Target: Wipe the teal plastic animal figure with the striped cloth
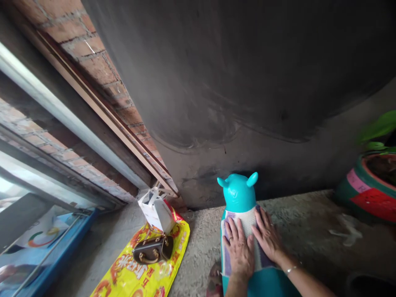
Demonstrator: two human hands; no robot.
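Observation:
A teal, rubbery-looking animal figure (239, 193) with two ears stands close to the dark wall. Over its back lies a white and purple cloth (246, 218). My left hand (239, 248) rests flat on the cloth, fingers spread, a ring on one finger. Just to its right, my right hand (266, 235) also presses flat on the cloth, fingers stretched toward the figure's head, with a bracelet at the wrist. Neither hand grips anything. The hands and forearms hide part of the cloth and the figure's back.
To the left, a yellow printed sheet (136, 270) bears a brown handbag (153, 249) and a white paper bag (157, 214). A green pot (355, 198) with a plant stands at right, near a crumpled plastic scrap (346, 233). A blue-edged frame (76, 243) is at lower left.

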